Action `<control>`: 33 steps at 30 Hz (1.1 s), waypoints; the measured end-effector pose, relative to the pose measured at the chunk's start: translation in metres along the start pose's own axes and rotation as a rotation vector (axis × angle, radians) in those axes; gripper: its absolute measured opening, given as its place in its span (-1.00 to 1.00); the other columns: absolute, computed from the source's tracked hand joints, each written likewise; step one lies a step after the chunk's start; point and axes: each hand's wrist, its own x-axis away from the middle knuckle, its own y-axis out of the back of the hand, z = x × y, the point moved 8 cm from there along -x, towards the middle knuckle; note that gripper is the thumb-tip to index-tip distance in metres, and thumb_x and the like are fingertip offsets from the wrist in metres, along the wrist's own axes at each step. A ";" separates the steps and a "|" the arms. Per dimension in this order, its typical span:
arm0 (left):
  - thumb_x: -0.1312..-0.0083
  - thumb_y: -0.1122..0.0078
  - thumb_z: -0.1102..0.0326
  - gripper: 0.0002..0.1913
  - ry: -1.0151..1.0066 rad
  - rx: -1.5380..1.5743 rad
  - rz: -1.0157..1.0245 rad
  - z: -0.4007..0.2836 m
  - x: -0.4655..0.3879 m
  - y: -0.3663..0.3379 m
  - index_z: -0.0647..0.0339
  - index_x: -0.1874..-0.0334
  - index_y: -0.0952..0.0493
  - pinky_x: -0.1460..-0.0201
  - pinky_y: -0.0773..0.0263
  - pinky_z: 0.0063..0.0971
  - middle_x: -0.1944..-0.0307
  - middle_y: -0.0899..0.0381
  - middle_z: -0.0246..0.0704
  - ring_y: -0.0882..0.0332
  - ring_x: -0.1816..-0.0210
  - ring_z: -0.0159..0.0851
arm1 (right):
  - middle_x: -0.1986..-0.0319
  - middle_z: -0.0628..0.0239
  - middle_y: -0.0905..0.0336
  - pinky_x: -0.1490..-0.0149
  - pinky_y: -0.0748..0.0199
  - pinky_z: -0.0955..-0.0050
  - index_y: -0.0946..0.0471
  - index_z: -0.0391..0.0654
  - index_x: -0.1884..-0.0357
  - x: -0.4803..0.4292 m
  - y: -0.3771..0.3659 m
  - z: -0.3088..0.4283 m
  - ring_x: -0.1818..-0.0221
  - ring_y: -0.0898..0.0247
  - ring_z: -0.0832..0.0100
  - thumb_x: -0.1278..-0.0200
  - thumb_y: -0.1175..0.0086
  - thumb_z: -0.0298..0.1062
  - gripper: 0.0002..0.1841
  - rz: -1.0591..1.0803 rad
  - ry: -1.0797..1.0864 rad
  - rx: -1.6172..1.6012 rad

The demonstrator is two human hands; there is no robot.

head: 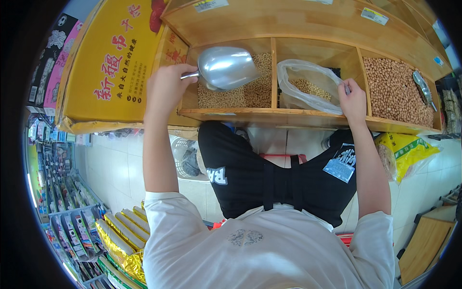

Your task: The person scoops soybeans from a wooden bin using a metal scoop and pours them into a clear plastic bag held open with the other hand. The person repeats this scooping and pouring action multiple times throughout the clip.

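My left hand (169, 81) grips the handle of a shiny metal scoop (227, 67), held tilted over the left wooden compartment. Below it are pale dried beans (220, 98), with browner ones (260, 88) beside them. Pinched in my right hand (352, 99) is the rim of a clear plastic bag (306, 67), its mouth spread wide. The bag rests in the middle compartment with yellowish beans (312, 88) inside. Behind the bag a patch of black beans (335, 71) shows; the bag hides most of that compartment's floor.
Reddish-brown peanuts (391, 86) fill the right compartment, where another metal scoop (422, 86) lies. A yellow carton (108, 65) adjoins the bin on the left. Below stand a white plastic basket (180, 159) and a yellow bag (408, 155). Gold-foil packs (122, 231) are behind me.
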 end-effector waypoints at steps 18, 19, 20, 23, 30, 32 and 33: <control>-0.36 -0.50 0.34 -0.69 0.162 0.641 0.234 0.062 -0.004 -0.194 0.24 -0.11 -0.78 -0.01 -0.63 -0.43 0.10 -0.87 -0.27 -0.81 0.09 -0.35 | 0.43 -0.06 -0.67 0.18 -0.58 0.05 -0.64 -0.19 0.23 -0.001 -0.001 -0.003 0.32 -0.66 -0.13 -0.41 -0.18 -0.13 -0.72 0.009 -0.025 0.018; -0.37 -0.48 0.37 -0.68 0.185 0.748 0.235 0.066 -0.005 -0.199 0.29 -0.14 -0.76 0.00 -0.63 -0.46 0.09 -0.86 -0.27 -0.80 0.10 -0.37 | 0.43 -0.06 -0.68 0.18 -0.59 0.06 -0.64 -0.19 0.22 -0.001 -0.002 -0.004 0.32 -0.66 -0.13 -0.41 -0.18 -0.14 -0.72 0.010 -0.021 0.012; -0.38 -0.47 0.39 -0.67 0.216 0.850 0.241 0.070 -0.005 -0.204 0.34 -0.16 -0.73 0.02 -0.63 -0.49 0.08 -0.86 -0.27 -0.78 0.10 -0.38 | 0.42 -0.06 -0.68 0.18 -0.59 0.06 -0.65 -0.19 0.22 -0.001 -0.002 -0.004 0.32 -0.67 -0.13 -0.41 -0.18 -0.14 -0.72 0.008 -0.021 0.012; -0.40 -0.46 0.43 -0.64 0.253 1.070 0.215 0.077 -0.007 -0.213 0.42 -0.19 -0.70 0.02 -0.61 -0.55 0.05 -0.85 -0.25 -0.76 0.10 -0.42 | 0.42 -0.07 -0.68 0.17 -0.59 0.06 -0.65 -0.20 0.22 -0.001 -0.001 -0.004 0.32 -0.67 -0.12 -0.41 -0.18 -0.14 -0.72 0.006 -0.017 0.009; -0.39 -0.42 0.53 -0.63 0.254 1.280 0.120 0.087 -0.007 -0.212 0.46 -0.22 -0.66 0.00 -0.61 -0.54 -0.02 -0.82 -0.23 -0.74 0.05 -0.42 | 0.42 -0.07 -0.67 0.17 -0.59 0.08 -0.64 -0.21 0.22 0.000 -0.001 -0.002 0.32 -0.66 -0.12 -0.42 -0.18 -0.15 -0.72 0.015 -0.016 -0.008; -0.40 -0.41 0.54 -0.62 0.224 1.349 0.086 0.081 -0.006 -0.204 0.44 -0.24 -0.66 -0.02 -0.63 -0.55 0.00 -0.81 -0.24 -0.74 0.07 -0.42 | 0.43 -0.07 -0.67 0.17 -0.58 0.08 -0.64 -0.21 0.22 0.000 -0.001 -0.001 0.33 -0.65 -0.12 -0.42 -0.18 -0.16 -0.73 0.009 -0.014 -0.005; -0.40 -0.41 0.54 -0.62 0.236 1.377 0.074 0.078 -0.006 -0.199 0.43 -0.25 -0.65 -0.03 -0.64 -0.55 0.01 -0.81 -0.25 -0.74 0.07 -0.41 | 0.43 -0.07 -0.66 0.17 -0.58 0.08 -0.64 -0.21 0.22 0.001 0.000 -0.001 0.33 -0.65 -0.12 -0.42 -0.18 -0.16 -0.73 0.000 -0.012 -0.003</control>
